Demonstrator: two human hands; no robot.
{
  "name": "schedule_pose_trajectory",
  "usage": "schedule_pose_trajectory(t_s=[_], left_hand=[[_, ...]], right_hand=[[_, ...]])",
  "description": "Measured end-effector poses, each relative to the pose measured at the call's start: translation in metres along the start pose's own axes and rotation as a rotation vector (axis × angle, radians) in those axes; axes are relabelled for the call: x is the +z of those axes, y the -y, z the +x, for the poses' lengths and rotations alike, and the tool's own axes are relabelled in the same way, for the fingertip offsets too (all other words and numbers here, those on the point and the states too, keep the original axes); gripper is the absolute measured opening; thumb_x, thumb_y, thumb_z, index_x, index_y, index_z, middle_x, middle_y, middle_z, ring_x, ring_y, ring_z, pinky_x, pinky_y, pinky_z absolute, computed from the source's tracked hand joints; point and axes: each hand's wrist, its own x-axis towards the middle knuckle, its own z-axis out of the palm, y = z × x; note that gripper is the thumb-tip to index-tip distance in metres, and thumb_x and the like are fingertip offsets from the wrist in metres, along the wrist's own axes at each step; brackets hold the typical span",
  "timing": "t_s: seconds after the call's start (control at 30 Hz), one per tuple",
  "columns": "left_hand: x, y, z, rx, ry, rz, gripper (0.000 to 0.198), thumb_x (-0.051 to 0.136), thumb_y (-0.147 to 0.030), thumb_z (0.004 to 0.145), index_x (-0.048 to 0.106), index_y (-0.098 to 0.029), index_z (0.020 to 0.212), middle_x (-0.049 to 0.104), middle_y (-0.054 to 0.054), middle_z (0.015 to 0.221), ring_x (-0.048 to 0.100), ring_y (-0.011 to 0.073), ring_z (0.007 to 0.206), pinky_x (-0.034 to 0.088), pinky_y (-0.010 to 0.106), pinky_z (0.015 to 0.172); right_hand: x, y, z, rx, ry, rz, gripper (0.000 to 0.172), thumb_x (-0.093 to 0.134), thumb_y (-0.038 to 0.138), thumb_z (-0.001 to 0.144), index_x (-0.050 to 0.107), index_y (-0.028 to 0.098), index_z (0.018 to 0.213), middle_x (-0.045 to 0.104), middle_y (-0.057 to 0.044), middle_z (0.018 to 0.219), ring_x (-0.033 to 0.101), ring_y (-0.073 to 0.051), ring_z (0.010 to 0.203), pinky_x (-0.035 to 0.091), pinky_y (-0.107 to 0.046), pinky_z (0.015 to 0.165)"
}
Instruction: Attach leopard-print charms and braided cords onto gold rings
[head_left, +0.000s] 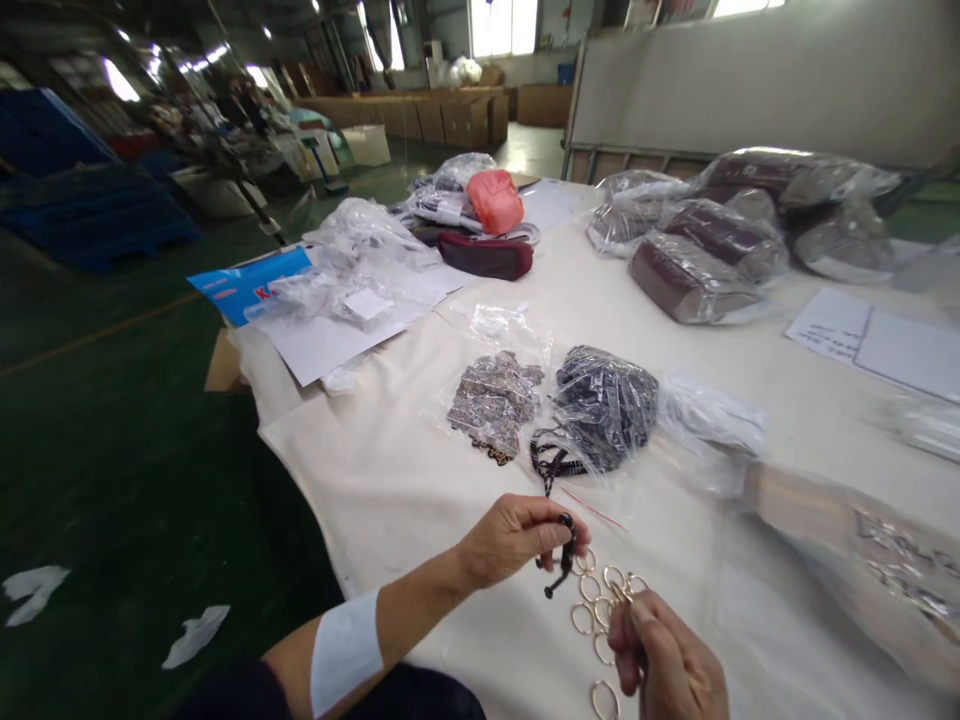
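Observation:
My left hand pinches a short black cord piece with a dark knob-like end, held above the table. To its right, my right hand is closed with a gold-coloured ring between thumb and fingers. Several more gold rings lie loose on the white cloth below and between my hands. Just beyond my left hand, a clear bag of black cords spills a few patterned strands. Beside it on the left lies a clear bag of small brownish metal-looking pieces.
Wrapped dark bags stand at the back right, with written sheets nearer. A plastic bag with metal pieces lies at right. A maroon pouch and plastic wrap sit at the back left. The table edge drops off at left.

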Motion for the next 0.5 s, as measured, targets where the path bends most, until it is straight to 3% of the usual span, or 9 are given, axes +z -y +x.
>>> schedule_pose_trajectory(t_s=[0.1, 0.2, 0.37, 0.5], left_hand=[[0.018, 0.010, -0.015, -0.168, 0.003, -0.215, 0.039, 0.074, -0.039, 0.069, 0.061, -0.009, 0.091, 0.066, 0.008, 0.077, 0.063, 0.0138, 0.064, 0.042, 0.017, 0.048], [0.032, 0.014, -0.024, -0.161, -0.022, -0.278, 0.037, 0.078, -0.034, 0.062, 0.057, -0.011, 0.081, 0.064, 0.003, 0.070, 0.060, 0.0091, 0.058, 0.045, 0.018, 0.054], [0.042, 0.008, -0.027, -0.097, -0.025, -0.113, 0.017, 0.067, -0.019, 0.068, 0.055, -0.012, 0.076, 0.054, -0.003, 0.062, 0.049, 0.0034, 0.051, 0.038, 0.013, 0.047], [0.042, 0.011, -0.027, -0.054, -0.002, -0.012, 0.015, 0.061, -0.012, 0.069, 0.051, -0.014, 0.080, 0.050, -0.006, 0.058, 0.044, 0.0032, 0.047, 0.035, 0.012, 0.043]], right_hand=[[0.002, 0.009, -0.005, -0.051, -0.027, -0.072, 0.043, 0.040, 0.048, 0.085, 0.049, 0.020, 0.053, 0.042, 0.002, 0.043, 0.039, -0.012, 0.045, 0.030, -0.024, 0.047], [0.007, 0.012, -0.012, -0.080, -0.079, -0.140, 0.041, 0.040, 0.046, 0.084, 0.048, 0.020, 0.054, 0.040, 0.003, 0.044, 0.038, -0.011, 0.045, 0.030, -0.024, 0.048], [0.012, 0.005, -0.020, -0.164, -0.095, -0.188, 0.039, 0.041, 0.046, 0.085, 0.045, 0.020, 0.055, 0.040, 0.003, 0.050, 0.039, -0.012, 0.048, 0.029, -0.025, 0.048], [0.013, 0.001, -0.024, -0.246, -0.116, -0.248, 0.038, 0.042, 0.044, 0.086, 0.044, 0.020, 0.056, 0.040, 0.003, 0.051, 0.039, -0.012, 0.050, 0.030, -0.025, 0.051]])
